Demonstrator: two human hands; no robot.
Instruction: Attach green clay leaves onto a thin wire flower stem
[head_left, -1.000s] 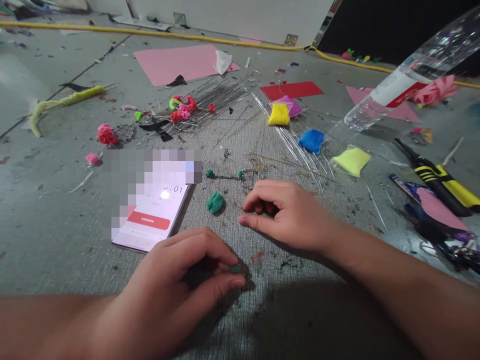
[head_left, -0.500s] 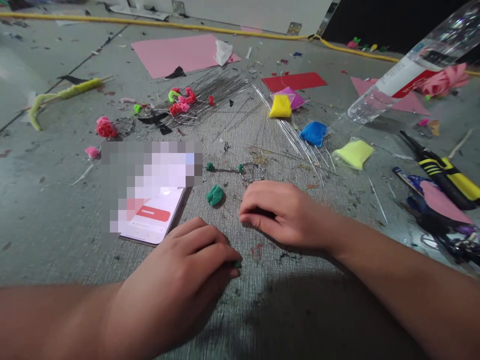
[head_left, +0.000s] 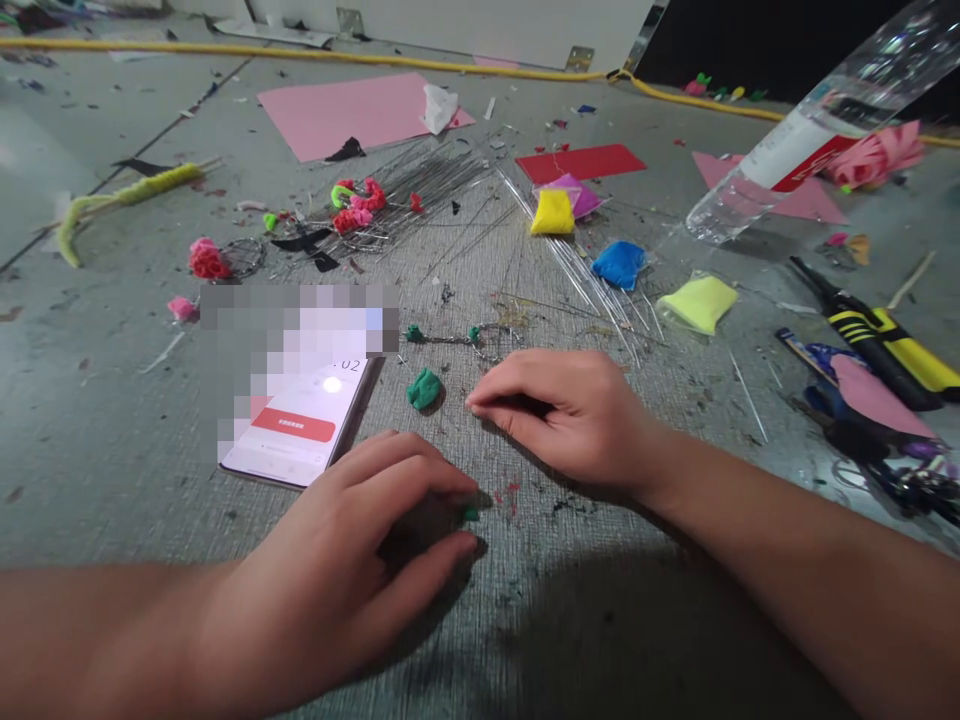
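Note:
My left hand [head_left: 352, 570] rests low on the table, its thumb and forefinger apart. A small green clay bit [head_left: 470, 514] shows in the gap between them, near the fingertips. My right hand [head_left: 570, 420] lies to the right, thumb and forefinger pressed together at the tips; anything pinched there is hidden. Just left of those tips sits a larger green clay lump [head_left: 425, 390]. Behind it lies a twisted wire piece [head_left: 442, 339] with a loop at its right end and green clay knobs on it. The loop is partly behind my right hand.
A lit phone [head_left: 300, 440], partly blurred, lies beyond my left hand. Farther back are loose wires [head_left: 442, 185], bagged yellow clay [head_left: 553, 212], blue clay [head_left: 619, 264] and pale yellow clay [head_left: 699, 303]. A tilted bottle [head_left: 780, 160] and a black-yellow tool [head_left: 877, 345] are at the right.
My left thumb and forefinger have spread apart, uncovering more of the small green bit. My right fingertips have closed together and shifted slightly left. The whole view has shifted a little.

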